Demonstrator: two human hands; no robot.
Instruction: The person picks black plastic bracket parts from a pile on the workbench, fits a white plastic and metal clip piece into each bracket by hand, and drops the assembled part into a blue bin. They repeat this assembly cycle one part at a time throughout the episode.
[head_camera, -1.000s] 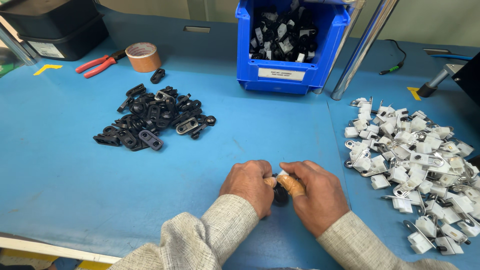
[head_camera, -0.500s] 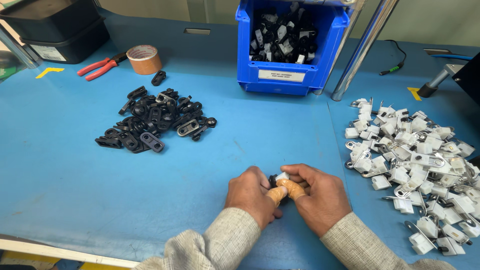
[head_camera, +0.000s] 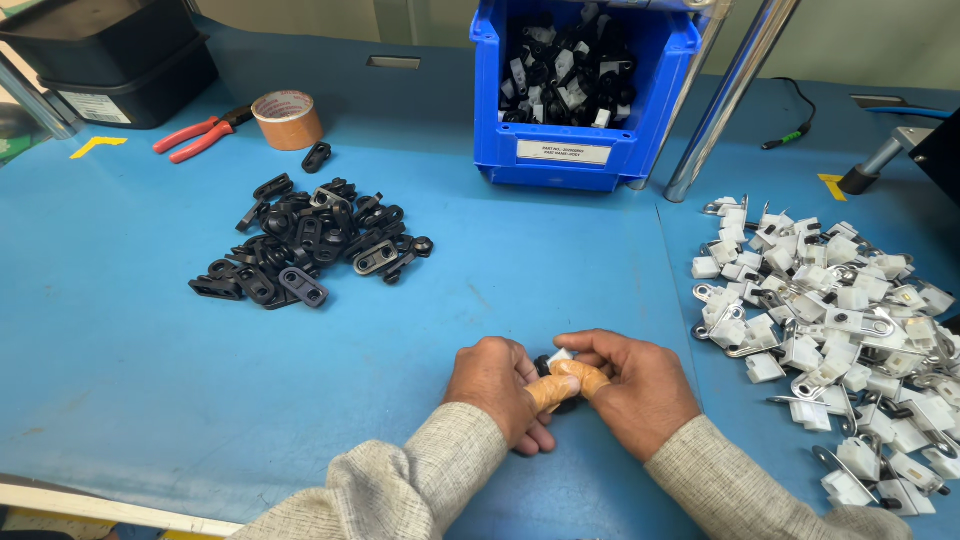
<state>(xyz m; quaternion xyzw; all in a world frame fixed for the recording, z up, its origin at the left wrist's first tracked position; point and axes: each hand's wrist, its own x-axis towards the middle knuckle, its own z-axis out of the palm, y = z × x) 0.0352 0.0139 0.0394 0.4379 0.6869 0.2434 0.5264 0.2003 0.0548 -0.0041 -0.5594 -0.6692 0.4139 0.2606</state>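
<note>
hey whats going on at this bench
A person's left hand and right hand are pressed together low on the blue table, gripping a small black and white part between the fingers. A pile of black clips lies to the left, a heap of white and metal pieces to the right, and a blue bin of mixed parts stands behind. Red pliers and a tape roll sit far left.

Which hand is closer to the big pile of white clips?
Right. The right hand sits just left of the white clip pile, with a strip of blue table between them. The left hand is farther away, on the other side of the right hand.
</note>
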